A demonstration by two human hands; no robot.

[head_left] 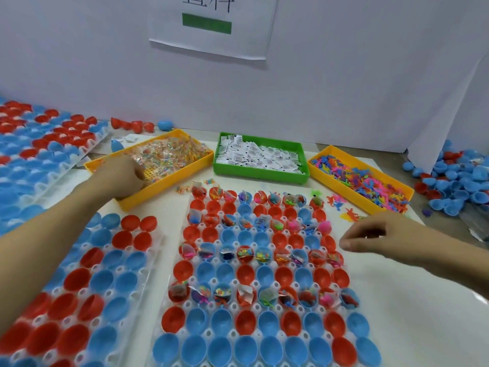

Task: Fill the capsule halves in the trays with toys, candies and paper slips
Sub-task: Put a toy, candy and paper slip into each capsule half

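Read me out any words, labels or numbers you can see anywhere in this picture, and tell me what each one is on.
White paper sheet on the wall: two large dark characters, cut off by the top edge, so not readable; below them a plain green bar with no text.
Paper slips in the green bin: small black print, perhaps barcodes, too small and blurred to read.
Candy wrappers in the yellow bin: no text can be made out.
Nothing else bears writing.
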